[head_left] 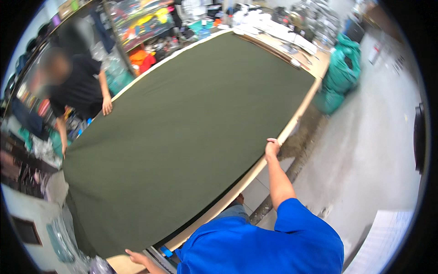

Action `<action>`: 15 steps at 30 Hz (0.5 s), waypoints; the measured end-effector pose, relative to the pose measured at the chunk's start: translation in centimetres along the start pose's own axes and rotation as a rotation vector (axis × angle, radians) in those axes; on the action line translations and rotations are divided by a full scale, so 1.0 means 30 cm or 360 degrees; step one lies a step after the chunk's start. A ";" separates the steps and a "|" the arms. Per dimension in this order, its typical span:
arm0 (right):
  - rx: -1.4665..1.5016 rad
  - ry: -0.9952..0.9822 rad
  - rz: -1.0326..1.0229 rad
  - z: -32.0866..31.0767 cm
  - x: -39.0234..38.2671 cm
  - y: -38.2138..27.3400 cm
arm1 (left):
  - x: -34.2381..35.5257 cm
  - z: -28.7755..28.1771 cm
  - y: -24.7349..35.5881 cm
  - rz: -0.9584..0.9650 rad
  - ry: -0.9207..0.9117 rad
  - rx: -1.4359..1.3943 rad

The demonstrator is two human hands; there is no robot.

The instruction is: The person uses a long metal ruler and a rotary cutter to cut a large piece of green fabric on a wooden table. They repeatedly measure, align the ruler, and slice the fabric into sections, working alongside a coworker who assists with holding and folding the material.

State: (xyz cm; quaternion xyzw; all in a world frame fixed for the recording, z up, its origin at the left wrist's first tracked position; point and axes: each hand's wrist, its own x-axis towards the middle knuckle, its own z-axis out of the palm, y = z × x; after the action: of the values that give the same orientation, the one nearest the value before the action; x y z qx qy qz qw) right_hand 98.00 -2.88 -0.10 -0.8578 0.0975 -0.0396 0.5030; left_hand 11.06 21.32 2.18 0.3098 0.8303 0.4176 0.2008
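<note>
A large dark green cloth lies spread over a long table and reaches past its left end. My right hand is closed on the cloth's near edge, at the table's right-hand side. Low in the view, my left hand is at the cloth's near left edge. One of its fingers stretches out to touch the cloth, and the others are partly hidden. Across the table a person in a dark shirt has one hand on the far edge and the other at the left corner.
The table's pale wooden edge runs along the near side. A long flat bar lies across the cloth's far end, beside white papers. A green sack stands right of the table. Crowded shelves line the back.
</note>
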 end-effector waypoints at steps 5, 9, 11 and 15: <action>-0.0201 -0.0155 0.0049 -0.035 -0.187 0.010 | 0.108 -0.085 -0.150 0.0026 -0.0306 0.0097; 0.0016 -0.0197 -0.0068 -0.074 -0.300 0.019 | 0.164 -0.021 -0.189 -0.0379 -0.0698 -0.0109; -0.0078 -0.0349 -0.0080 -0.080 -0.418 -0.040 | 0.175 -0.022 -0.219 -0.0405 -0.0593 -0.0119; -0.0165 -0.0762 -0.0094 -0.088 -0.693 -0.100 | 0.165 -0.064 -0.261 0.0104 -0.0207 0.0607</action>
State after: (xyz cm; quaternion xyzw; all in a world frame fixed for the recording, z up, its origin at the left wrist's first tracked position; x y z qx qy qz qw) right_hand 77.61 0.60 4.45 -0.8699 -0.0475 0.1551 0.4657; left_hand 3.60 20.00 -3.51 0.3953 0.8691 0.2382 0.1779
